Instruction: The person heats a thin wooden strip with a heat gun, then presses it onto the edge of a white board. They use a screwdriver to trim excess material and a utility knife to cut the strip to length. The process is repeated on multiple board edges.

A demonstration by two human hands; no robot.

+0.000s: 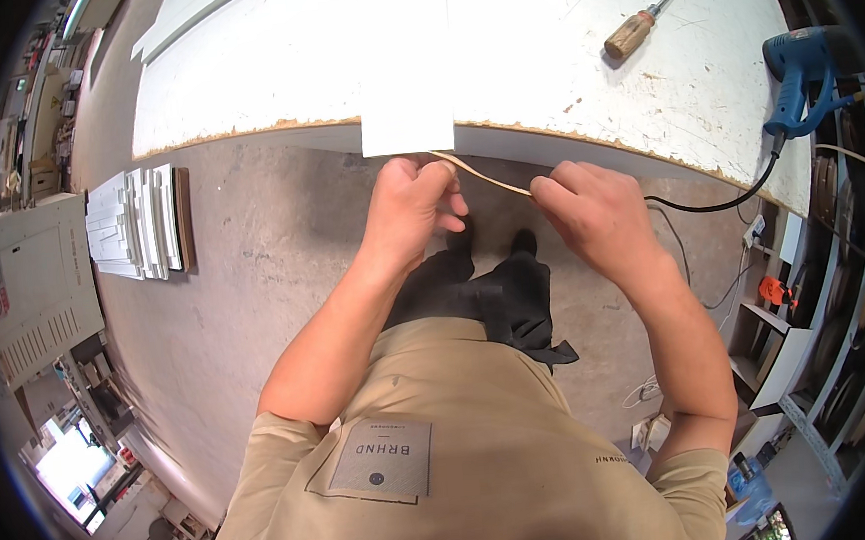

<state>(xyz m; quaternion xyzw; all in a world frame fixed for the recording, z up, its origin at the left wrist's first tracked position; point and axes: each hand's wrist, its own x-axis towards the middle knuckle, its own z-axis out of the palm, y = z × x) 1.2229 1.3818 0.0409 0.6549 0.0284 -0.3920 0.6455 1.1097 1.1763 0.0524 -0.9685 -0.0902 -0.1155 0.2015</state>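
Observation:
A narrow white board (406,111) lies on the white worktable (539,72), its near end jutting past the table's front edge. From that end a thin cream strip (493,178), which looks like edge banding, runs in a slack curve to the right. My right hand (594,214) is closed on the strip's free end, knuckles up. Just under the board's end, my left hand (403,202) pinches the strip's other end with thumb and forefinger, its remaining fingers curled loosely. The strip's exact contact with the board is hidden by the left fingers.
A wood-handled screwdriver (632,35) lies on the table's right side. At its right edge sits a blue heat gun (798,79) with a black cable (714,207). White panels (134,226) are stacked on the floor at left. Shelving (812,384) stands at right.

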